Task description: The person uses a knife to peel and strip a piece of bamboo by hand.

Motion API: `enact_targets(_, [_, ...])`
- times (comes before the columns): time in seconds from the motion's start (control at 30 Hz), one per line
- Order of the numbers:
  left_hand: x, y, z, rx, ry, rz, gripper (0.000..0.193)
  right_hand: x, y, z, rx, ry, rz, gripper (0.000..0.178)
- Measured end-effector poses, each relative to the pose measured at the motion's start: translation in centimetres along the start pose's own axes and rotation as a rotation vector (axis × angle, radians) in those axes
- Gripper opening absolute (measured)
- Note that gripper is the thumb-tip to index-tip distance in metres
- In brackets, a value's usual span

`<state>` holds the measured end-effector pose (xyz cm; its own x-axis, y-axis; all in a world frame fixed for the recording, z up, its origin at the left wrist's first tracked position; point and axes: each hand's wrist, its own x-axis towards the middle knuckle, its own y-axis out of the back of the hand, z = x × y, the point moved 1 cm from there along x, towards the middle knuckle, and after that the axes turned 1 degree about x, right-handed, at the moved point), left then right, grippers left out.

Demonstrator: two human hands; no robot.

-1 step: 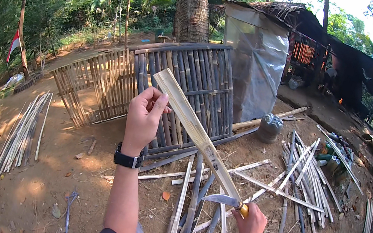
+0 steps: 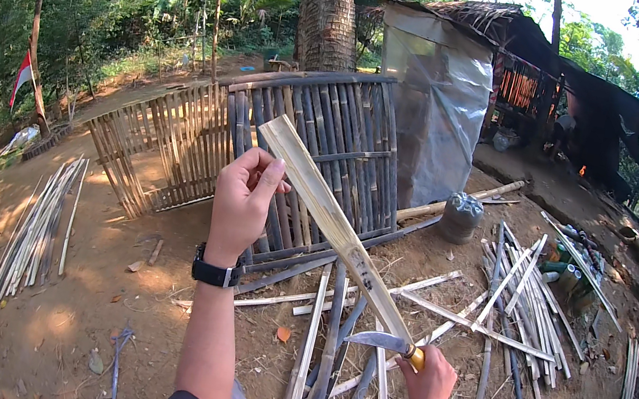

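Note:
A split bamboo strip (image 2: 333,221) slants through the middle of the view, its pale inner side showing, from upper left down to lower right. My left hand (image 2: 248,191), with a black watch on its wrist, pinches the strip near its upper end. Around the yellow handle of a knife (image 2: 388,342) my right hand (image 2: 429,379) is closed. The knife's curved blade points left and lies across the strip's lower end; whether the right hand also grips the strip there cannot be told.
Bamboo pieces (image 2: 326,355) lie on the earth before my feet. A slatted bamboo panel (image 2: 327,158) stands ahead, beside a plastic-sheeted shelter (image 2: 428,116). A plastic-wrapped bundle (image 2: 460,217) and a strip pile (image 2: 523,304) sit right; more strips (image 2: 35,235) lie left.
Almost nothing differs; both hands, the bamboo strip and the knife keep their places, with only a slight shift of the whole view.

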<state>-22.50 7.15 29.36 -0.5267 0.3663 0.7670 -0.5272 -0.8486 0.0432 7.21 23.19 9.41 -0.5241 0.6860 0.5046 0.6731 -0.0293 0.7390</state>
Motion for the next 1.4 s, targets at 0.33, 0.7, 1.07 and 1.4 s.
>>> enact_targets(0.33, [-0.7,0.4,1.1,0.081,-0.178,0.129,0.020,0.2,0.2,-0.4,0.017,0.002,-0.005,0.036])
enact_targets(0.7, [-0.2,2.5,-0.8,-0.432,0.082,0.389,0.007,0.0,0.4,-0.4,0.038,-0.009,0.040,0.037])
enact_targets(1.07, [-0.4,-0.4,-0.5,-0.186,0.333,-0.140,0.037,0.1,-0.4,-0.5,0.049,-0.004,0.023,0.037])
enact_targets(1.4, [-1.2,-3.7,-1.2,-0.194,0.310,-0.291,0.024,0.2,0.0,-0.6,0.030,-0.002,0.037,0.037])
